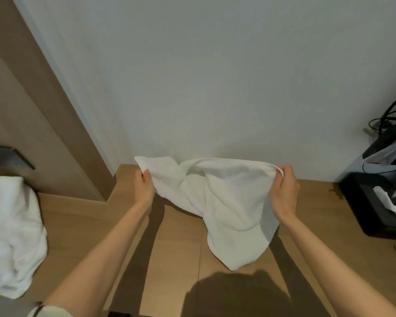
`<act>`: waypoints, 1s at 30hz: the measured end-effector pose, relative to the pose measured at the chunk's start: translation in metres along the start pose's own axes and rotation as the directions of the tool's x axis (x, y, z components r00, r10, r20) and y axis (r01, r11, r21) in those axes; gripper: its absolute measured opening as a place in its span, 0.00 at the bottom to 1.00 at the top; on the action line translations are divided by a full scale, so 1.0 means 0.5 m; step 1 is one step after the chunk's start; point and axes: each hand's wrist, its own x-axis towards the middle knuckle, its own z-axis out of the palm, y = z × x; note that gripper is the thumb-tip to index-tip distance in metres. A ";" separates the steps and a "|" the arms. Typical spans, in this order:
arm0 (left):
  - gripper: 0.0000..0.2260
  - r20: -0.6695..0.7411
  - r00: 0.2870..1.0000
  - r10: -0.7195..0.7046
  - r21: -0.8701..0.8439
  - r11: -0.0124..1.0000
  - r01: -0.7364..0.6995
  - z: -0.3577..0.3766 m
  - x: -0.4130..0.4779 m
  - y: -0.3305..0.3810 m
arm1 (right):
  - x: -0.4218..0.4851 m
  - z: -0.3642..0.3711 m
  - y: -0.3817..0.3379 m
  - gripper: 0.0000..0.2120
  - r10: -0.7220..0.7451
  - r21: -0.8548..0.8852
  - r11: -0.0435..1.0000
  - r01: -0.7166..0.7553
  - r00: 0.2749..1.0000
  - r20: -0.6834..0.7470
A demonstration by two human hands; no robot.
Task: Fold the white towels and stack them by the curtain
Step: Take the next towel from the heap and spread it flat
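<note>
Far left on the tabletop [82, 225]: 1 crumpled white towel [12, 234], unfolded, lying in a heap at the edge of view, well apart from both hands. Behind it, a brown wooden panel [44, 124] rising against the pale wall [215, 76]. No curtain clearly visible from this angle, and no folded stack either.

Left hand [144, 189]: grip pinched tight on a top corner of a second white towel [226, 202], raised above the tabletop. Towel twisted through the middle, sagging between the hands, bottom edge draped down onto the wood.

Right hand [284, 193]: grip closed on the opposite top corner, cloth bunched under the fingers.

Likely handling: soft, limp terry, light, no stiffness to hold a crease unaided; not fragile, not slippery. Best taken by the 2 top corners, as now, then pulled taut to clear the twist before folding.

Far right: black box [375, 202] with a white tissue [386, 200] poking out, cables [389, 115] behind.
</note>
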 end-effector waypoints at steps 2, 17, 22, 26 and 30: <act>0.12 -0.035 0.994 0.105 -0.018 0.994 -0.106 -0.022 -0.001 0.063 | 0.030 -0.020 -0.039 0.10 -0.031 0.083 0.996 0.038 0.996 -0.083; 0.08 0.096 0.964 0.250 -0.422 0.887 -0.188 -0.255 -0.048 0.447 | 0.065 -0.174 -0.363 0.12 -0.112 0.398 0.823 0.405 0.803 -0.586; 0.10 -0.023 0.977 0.211 0.041 0.977 -0.210 -0.259 -0.006 0.311 | 0.076 -0.119 -0.296 0.13 -0.135 0.065 0.984 0.164 0.936 -0.325; 0.15 0.039 0.983 0.178 0.488 0.855 -0.174 -0.247 0.016 0.156 | 0.073 -0.060 -0.197 0.17 0.008 -0.267 0.964 -0.006 1.000 0.008; 0.15 0.131 0.983 0.125 0.607 0.774 -0.179 -0.215 0.009 0.065 | 0.040 -0.010 -0.123 0.16 -0.011 -0.455 0.886 0.084 0.987 0.160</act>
